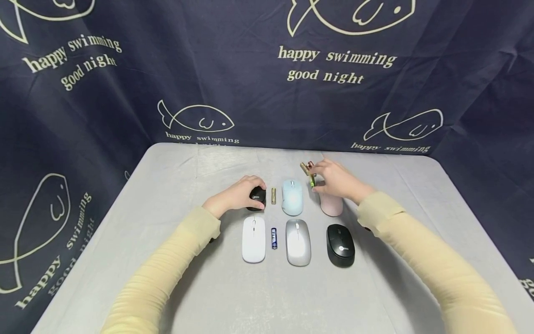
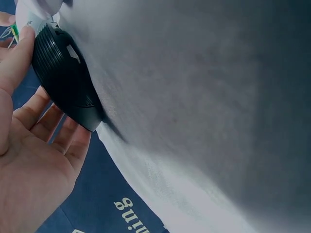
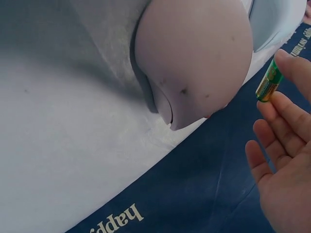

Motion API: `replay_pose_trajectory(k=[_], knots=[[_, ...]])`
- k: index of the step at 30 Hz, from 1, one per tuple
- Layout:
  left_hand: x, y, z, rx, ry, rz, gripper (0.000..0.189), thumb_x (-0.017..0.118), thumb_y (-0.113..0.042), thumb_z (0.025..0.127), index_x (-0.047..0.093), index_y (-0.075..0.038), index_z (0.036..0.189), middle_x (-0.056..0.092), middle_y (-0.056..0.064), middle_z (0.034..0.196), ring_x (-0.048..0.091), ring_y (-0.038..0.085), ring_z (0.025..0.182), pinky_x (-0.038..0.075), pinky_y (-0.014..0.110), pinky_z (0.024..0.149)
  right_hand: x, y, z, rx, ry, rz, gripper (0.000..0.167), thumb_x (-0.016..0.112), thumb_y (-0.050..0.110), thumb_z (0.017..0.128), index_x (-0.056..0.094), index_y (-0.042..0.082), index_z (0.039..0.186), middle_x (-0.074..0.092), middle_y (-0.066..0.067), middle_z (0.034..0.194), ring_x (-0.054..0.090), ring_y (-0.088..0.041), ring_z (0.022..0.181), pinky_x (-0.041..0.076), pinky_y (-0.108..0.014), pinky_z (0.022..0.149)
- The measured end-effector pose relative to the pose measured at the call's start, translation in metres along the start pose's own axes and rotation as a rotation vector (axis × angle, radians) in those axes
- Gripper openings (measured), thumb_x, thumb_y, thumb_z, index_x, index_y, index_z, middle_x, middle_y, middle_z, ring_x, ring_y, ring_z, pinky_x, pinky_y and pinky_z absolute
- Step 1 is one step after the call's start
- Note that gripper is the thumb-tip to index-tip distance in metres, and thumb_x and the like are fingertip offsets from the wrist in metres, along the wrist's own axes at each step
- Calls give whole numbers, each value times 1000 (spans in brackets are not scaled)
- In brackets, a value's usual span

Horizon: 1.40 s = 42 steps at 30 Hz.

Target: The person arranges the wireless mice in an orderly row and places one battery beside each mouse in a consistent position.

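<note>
My left hand [image 1: 237,195] grips a black computer mouse [image 1: 257,195] from its left side, thumb on the near side and fingers around the far end. In the left wrist view the mouse [image 2: 65,73] shows a ridged side between thumb and fingers. With thumb and forefinger, my right hand [image 1: 335,178] pinches a green and gold battery [image 3: 269,82]. Just beyond that hand are a gold battery [image 1: 305,168] and a red-ended one [image 1: 310,164]. A pink mouse [image 1: 332,206] sits below the right hand, its far part hidden by it.
A light blue mouse [image 1: 292,199] stands between the hands, beside an upright-pointing gold battery [image 1: 273,195]. In the nearer row are a white mouse [image 1: 253,241], a blue battery [image 1: 274,238], a silver mouse [image 1: 298,243] and another black mouse [image 1: 340,246]. A dark fish-print curtain [image 1: 267,83] hangs behind the table.
</note>
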State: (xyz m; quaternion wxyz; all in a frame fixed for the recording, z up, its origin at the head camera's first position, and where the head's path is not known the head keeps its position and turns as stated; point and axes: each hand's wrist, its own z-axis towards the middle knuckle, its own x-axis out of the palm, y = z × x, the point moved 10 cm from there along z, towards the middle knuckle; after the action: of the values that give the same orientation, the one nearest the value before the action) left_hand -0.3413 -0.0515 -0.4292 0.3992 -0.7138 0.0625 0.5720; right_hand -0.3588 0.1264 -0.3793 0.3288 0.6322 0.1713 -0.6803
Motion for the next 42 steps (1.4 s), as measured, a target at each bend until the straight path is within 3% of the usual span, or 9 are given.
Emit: replay_pose_trajectory(k=[19,29,42], knots=[[0,0,-1,7,-1,10,53,77,-32,78,56,-5,118,54,9,126,47,27,115,37,40,101,4,18,-11,-57,-39,36,44,82,19,69,67,-1,106,66,-14,109,55,-31,105,44,-47,92],[0,-1,-1,5,-1,15,53,77,-32,78,56,-6,118,54,9,127,46,27,117,36,40,102,16,12,-15,-5,-5,40,45,83,25,69,68,2,105,65,-12,109,55,-29,107,43,-47,96],[0,-2,-1,2,-4,11,52,78,-31,77,56,-7,117,54,8,127,47,26,115,37,40,101,23,14,-19,-35,-6,35,44,82,24,69,68,1,104,66,-12,106,56,-30,105,43,-47,94]])
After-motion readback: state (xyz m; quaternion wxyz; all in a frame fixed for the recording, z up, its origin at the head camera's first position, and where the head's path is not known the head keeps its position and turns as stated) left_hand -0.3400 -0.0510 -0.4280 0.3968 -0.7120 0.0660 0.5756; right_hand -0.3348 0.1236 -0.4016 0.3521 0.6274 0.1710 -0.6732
